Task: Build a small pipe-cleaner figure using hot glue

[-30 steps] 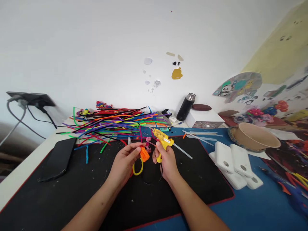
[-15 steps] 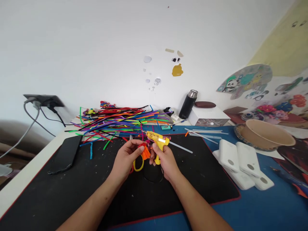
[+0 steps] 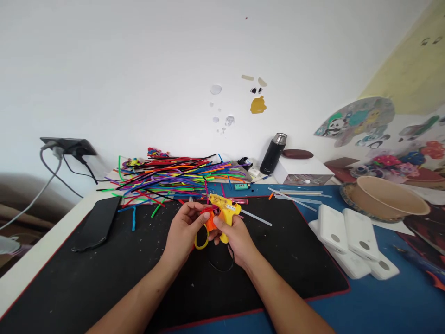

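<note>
Head view: pinching orange fuzzy bundle [image 3: 209, 223] in left grip [image 3: 182, 227], clasping yellow plastic glue gun [image 3: 227, 212] in right grip [image 3: 239, 236]; bundle seemingly part-assembled, with multicoloured fuzzy stems [image 3: 174, 177] loose beyond.

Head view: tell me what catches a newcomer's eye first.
Likely the yellow hot glue gun in the right hand, bright above the black mat, with an orange craft piece in the left hand beside it. Next comes the colourful heap of pipe cleaners beyond the hands, near the white wall.
</note>
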Tool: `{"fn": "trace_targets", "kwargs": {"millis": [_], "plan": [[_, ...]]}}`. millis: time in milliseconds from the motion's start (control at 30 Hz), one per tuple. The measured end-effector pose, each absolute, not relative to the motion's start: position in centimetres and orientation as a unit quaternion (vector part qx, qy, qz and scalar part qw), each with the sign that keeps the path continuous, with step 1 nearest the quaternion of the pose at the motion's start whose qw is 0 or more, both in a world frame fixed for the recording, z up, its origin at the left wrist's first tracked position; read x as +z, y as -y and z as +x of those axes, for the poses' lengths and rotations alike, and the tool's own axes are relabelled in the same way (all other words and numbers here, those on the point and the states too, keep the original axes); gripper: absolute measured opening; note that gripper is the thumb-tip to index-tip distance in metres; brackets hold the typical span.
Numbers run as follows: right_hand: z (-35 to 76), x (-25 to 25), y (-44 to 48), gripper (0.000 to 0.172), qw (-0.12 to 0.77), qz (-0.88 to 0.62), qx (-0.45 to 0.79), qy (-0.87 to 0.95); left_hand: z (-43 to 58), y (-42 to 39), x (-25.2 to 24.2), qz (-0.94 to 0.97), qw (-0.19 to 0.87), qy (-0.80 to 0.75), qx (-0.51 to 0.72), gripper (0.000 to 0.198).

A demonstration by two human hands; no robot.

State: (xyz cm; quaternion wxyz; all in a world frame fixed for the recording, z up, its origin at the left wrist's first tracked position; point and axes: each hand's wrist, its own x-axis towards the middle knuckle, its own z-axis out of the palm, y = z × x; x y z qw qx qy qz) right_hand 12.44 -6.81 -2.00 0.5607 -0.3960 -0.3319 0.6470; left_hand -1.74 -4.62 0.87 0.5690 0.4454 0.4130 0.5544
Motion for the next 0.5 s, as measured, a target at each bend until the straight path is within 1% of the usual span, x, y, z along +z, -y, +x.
{"fn": "trace_targets", "kwargs": {"millis": [300,500], "plan": [[12.19,-1.79,6.99,0.045,0.56,-0.365,0.665,0.332,-1.72,4.74,1.01,0.444,0.574,-0.41,0.553,0.036],[12.22,-1.7,6.92,0.039,0.568,-0.396,0.637,0.338,-1.85,4.73,0.88,0.455,0.561,-0.41,0.557,0.03]]}}
